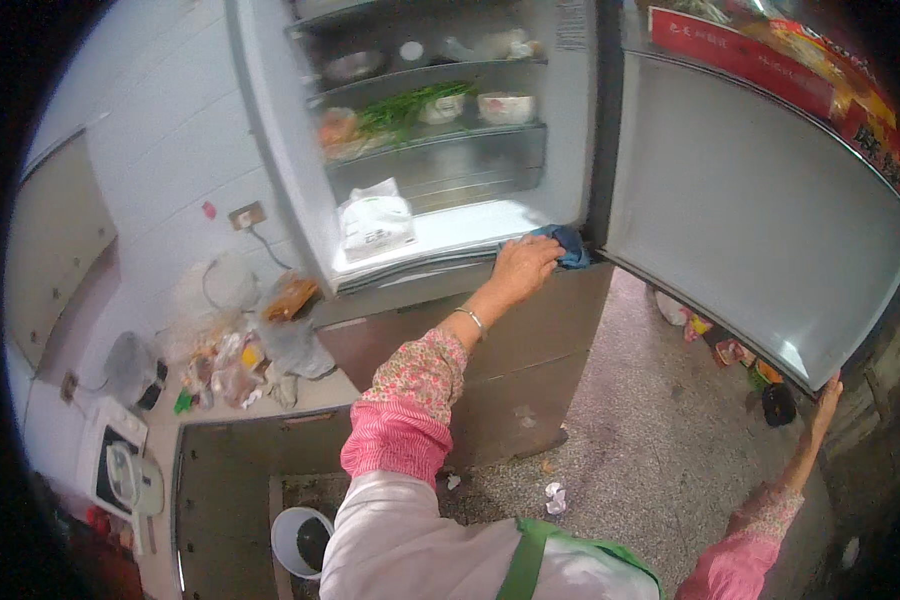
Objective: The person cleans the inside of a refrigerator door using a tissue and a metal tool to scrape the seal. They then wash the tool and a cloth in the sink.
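Observation:
My left hand [526, 264] presses a blue cloth [568, 246] against the front lower edge of the open refrigerator [461, 225], close to the hinge side. At the far right, my right hand [829, 391] grips the lower outer corner of the refrigerator door [757, 210], which stands swung wide. A white plastic bag [377, 223] sits on the bright bottom of the compartment. Above it, a shelf bears green stalks [412, 109] and a white bowl [505, 108]. My right fingers are partly hidden behind the door's edge.
On the left, a counter [307, 397] carries clear plastic bags [292, 346] and several small packets. A white appliance [116, 457] stands farther left. Below are a white bucket [302, 541] and crumpled paper [555, 497] on the speckled floor [630, 420]. Packages [731, 351] lie beneath the door.

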Motion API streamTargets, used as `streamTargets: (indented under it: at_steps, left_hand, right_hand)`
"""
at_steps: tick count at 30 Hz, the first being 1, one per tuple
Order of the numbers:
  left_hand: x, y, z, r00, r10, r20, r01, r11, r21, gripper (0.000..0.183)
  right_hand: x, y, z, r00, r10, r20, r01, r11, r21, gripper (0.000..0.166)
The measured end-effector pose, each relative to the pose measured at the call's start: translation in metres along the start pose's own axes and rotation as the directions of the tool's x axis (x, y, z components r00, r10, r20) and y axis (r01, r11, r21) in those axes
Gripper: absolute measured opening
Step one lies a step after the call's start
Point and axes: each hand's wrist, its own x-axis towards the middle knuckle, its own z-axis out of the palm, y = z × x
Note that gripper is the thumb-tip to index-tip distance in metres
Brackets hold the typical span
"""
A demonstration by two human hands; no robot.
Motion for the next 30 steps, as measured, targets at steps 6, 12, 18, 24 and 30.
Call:
streamTargets:
  at_steps: [6, 12, 18, 24, 30]
  left_hand:
    - [-0.086, -0.029, -0.079, 0.987, -0.159, 0.02, 0.148, 0.955, 0.256, 0.024]
    - [-0.188, -0.061, -0.197, 0.913, -0.373, -0.163, 0.401, 0.754, 0.52, 0.017]
    - [-0.275, -0.096, -0.255, 0.38, -0.886, -0.264, 0.834, 0.205, 0.512, 0.026]
    - [-0.182, -0.025, -0.224, 0.579, -0.562, -0.592, 0.724, 0.688, 0.055, 0.03]
    - [-0.036, 0.045, -0.071, 0.92, -0.392, 0.024, 0.391, 0.919, 0.056, 0.039]
  right_hand:
    - [-0.006, -0.02, -0.004, 0.997, 0.068, 0.042, -0.065, 0.995, -0.079, 0.073]
    - [-0.004, -0.011, 0.007, 0.998, 0.027, -0.057, -0.033, 0.995, -0.094, 0.069]
    - [0.01, 0.011, -0.001, 0.995, -0.021, 0.099, 0.018, 0.999, 0.039, 0.062]
    - [-0.001, 0.004, 0.015, 1.0, 0.0, -0.019, -0.002, 0.995, -0.096, 0.063]
    - [0.023, 0.023, -0.008, 0.994, 0.016, 0.108, -0.02, 0.999, 0.036, 0.068]
